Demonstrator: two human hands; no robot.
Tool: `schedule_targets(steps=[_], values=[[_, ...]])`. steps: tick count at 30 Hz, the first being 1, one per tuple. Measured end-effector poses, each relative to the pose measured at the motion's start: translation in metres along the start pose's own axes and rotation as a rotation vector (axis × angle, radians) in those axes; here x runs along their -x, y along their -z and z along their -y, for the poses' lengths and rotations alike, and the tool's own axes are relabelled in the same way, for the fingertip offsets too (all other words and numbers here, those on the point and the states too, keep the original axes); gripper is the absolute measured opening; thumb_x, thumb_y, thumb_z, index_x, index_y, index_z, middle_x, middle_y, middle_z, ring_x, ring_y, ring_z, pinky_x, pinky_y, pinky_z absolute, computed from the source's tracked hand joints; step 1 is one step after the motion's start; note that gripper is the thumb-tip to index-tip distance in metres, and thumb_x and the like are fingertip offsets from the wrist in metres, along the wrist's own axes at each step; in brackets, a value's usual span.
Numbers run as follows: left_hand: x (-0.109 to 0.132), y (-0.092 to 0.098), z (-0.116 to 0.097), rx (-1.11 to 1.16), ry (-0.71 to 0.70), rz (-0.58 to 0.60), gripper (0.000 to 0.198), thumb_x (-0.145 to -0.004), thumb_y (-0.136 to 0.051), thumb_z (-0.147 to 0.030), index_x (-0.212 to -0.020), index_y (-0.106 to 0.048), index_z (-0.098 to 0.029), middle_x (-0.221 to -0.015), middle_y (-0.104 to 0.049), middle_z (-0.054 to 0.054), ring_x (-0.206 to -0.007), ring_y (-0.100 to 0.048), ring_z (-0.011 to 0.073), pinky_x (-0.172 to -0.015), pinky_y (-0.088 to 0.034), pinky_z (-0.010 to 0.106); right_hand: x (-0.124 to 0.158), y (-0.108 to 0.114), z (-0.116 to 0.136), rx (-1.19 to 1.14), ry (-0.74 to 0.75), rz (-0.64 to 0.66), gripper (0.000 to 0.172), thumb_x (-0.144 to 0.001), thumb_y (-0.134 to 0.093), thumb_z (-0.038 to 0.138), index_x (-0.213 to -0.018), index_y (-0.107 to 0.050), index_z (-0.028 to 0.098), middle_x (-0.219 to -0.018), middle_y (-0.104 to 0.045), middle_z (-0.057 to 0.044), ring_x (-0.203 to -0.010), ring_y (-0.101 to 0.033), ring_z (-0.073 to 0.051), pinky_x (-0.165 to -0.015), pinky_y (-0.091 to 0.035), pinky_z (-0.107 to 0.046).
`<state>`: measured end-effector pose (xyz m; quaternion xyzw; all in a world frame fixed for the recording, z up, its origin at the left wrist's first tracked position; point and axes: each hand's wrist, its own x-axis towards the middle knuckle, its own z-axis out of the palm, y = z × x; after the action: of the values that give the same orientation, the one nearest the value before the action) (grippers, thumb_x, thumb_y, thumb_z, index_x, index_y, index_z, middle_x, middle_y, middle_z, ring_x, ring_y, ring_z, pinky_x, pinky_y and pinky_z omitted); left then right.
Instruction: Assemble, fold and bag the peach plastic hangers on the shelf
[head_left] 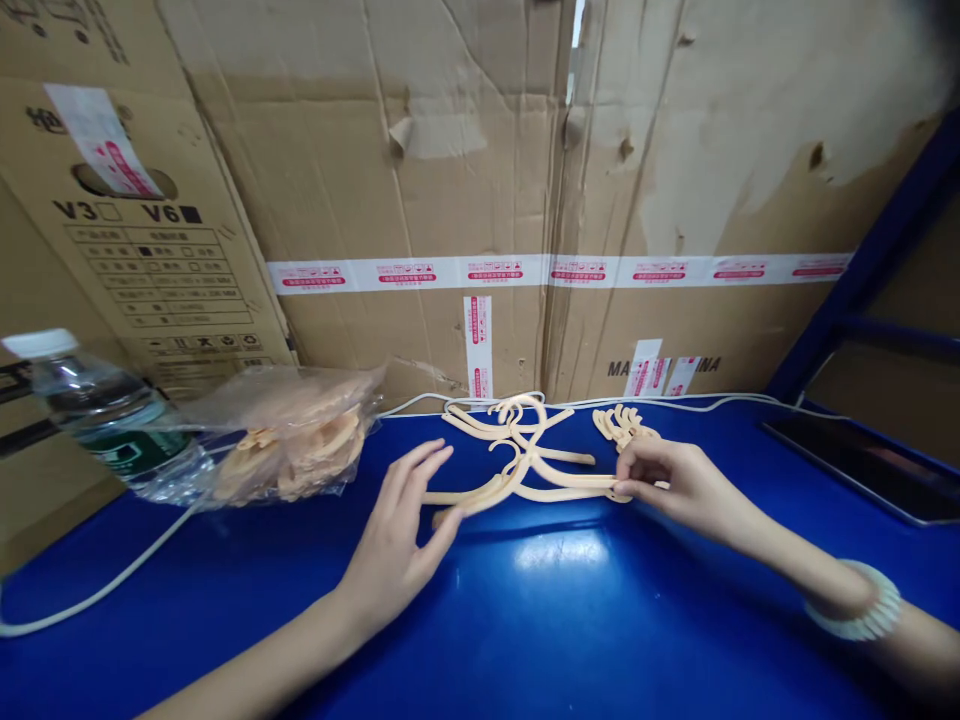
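Several small beige clothes hangers lie at the middle of the blue table. My right hand [675, 485] pinches the right end of the nearest hanger [532, 457] between thumb and fingers. My left hand [401, 530] is at that hanger's left end, fingers apart and thumb against or close beside the tip; it does not close around it. Another hanger [566, 494] lies just under or behind this one, and more hangers [480, 428] lie farther back. Past my right fingers is a little pile of curved beige pieces [619, 422], partly hidden by the hand.
To the left, a clear plastic bag [300, 435] holds many beige pieces beside a tilted water bottle [112, 425]. A white cable [112, 590] runs along the table's left and back. Cardboard [420, 200] walls the back. A dark flat device [855, 465] lies at right.
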<state>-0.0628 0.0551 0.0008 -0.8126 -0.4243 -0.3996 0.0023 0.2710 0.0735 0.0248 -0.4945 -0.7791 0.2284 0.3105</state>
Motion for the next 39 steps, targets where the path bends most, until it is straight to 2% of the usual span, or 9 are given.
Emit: schedule_targets(steps=[3,6,11,16,21,25,33,36,39], values=[[0.002,-0.004,0.001,0.098,0.022,0.164,0.039,-0.093,-0.046,-0.024,-0.132,-0.043,-0.023,-0.120,-0.056,0.010,-0.103,-0.058,0.0204,-0.087,-0.049,0.034,0.007,-0.011,0.010,0.012,0.058,0.011,0.016,-0.081,-0.061,0.031,-0.071,-0.060,0.019,-0.071,-0.063,-0.004,-0.062,-0.059,-0.015,-0.059,-0.047,-0.027],[0.000,-0.004,0.001,0.173,-0.025,0.274,0.028,-0.096,-0.039,-0.022,-0.121,-0.053,-0.024,-0.106,-0.064,0.005,-0.089,-0.061,0.0173,-0.078,-0.049,0.029,0.010,-0.019,0.015,0.002,0.070,-0.018,0.015,-0.082,-0.061,0.029,-0.072,-0.059,0.019,-0.072,-0.063,-0.003,-0.062,-0.058,-0.014,-0.058,-0.047,-0.026],[-0.003,-0.003,0.002,0.173,-0.040,0.291,0.027,-0.097,-0.039,-0.023,-0.117,-0.056,-0.026,-0.100,-0.065,0.003,-0.086,-0.061,0.0169,-0.076,-0.046,0.027,0.003,-0.005,0.005,-0.035,0.066,-0.017,0.016,-0.085,-0.058,0.034,-0.082,-0.061,0.018,-0.078,-0.066,-0.004,-0.065,-0.061,-0.014,-0.059,-0.050,-0.026],[-0.003,-0.004,0.004,0.219,0.048,0.330,0.024,-0.098,-0.038,-0.026,-0.111,-0.058,-0.026,-0.094,-0.063,0.001,-0.083,-0.060,0.0156,-0.073,-0.045,0.026,-0.012,0.032,-0.039,0.238,0.092,-0.323,0.024,-0.085,-0.056,0.035,-0.099,-0.066,0.018,-0.092,-0.070,-0.009,-0.074,-0.064,-0.020,-0.064,-0.052,-0.033],[-0.005,-0.004,0.003,0.281,0.071,0.321,0.022,-0.097,-0.039,-0.027,-0.105,-0.059,-0.025,-0.093,-0.062,0.001,-0.085,-0.059,0.0149,-0.075,-0.045,0.024,-0.018,0.034,-0.062,0.540,0.261,-0.199,0.022,-0.085,-0.059,0.031,-0.100,-0.069,0.020,-0.100,-0.070,-0.009,-0.094,-0.060,-0.027,-0.082,-0.049,-0.042],[-0.005,-0.004,0.003,0.288,0.084,0.315,0.022,-0.097,-0.040,-0.028,-0.105,-0.059,-0.024,-0.091,-0.061,0.001,-0.083,-0.059,0.0150,-0.074,-0.045,0.024,-0.021,0.019,-0.060,0.627,0.275,-0.174,0.022,-0.083,-0.063,0.028,-0.103,-0.070,0.020,-0.102,-0.069,-0.010,-0.095,-0.057,-0.028,-0.080,-0.049,-0.043],[-0.004,-0.002,0.003,0.292,0.071,0.284,0.023,-0.097,-0.040,-0.027,-0.106,-0.060,-0.021,-0.090,-0.062,0.003,-0.081,-0.059,0.0159,-0.073,-0.046,0.026,-0.024,0.011,-0.064,0.425,0.343,-0.305,0.019,-0.088,-0.054,0.027,-0.083,-0.072,0.021,-0.088,-0.070,-0.009,-0.085,-0.059,-0.025,-0.075,-0.051,-0.040],[-0.004,-0.001,0.002,0.296,0.071,0.273,0.023,-0.097,-0.040,-0.026,-0.107,-0.060,-0.020,-0.089,-0.062,0.003,-0.079,-0.059,0.0156,-0.071,-0.046,0.026,-0.020,0.014,-0.053,0.276,0.224,-0.446,0.021,-0.089,-0.053,0.035,-0.086,-0.068,0.021,-0.089,-0.067,-0.009,-0.081,-0.062,-0.023,-0.074,-0.051,-0.038],[-0.004,-0.001,0.002,0.295,0.078,0.254,0.023,-0.096,-0.041,-0.024,-0.109,-0.060,-0.021,-0.087,-0.062,0.002,-0.077,-0.058,0.0145,-0.070,-0.046,0.025,-0.014,0.017,-0.037,0.023,0.022,-0.558,0.025,-0.089,-0.052,0.043,-0.090,-0.063,0.021,-0.073,-0.066,-0.005,-0.065,-0.062,-0.020,-0.065,-0.052,-0.036]])
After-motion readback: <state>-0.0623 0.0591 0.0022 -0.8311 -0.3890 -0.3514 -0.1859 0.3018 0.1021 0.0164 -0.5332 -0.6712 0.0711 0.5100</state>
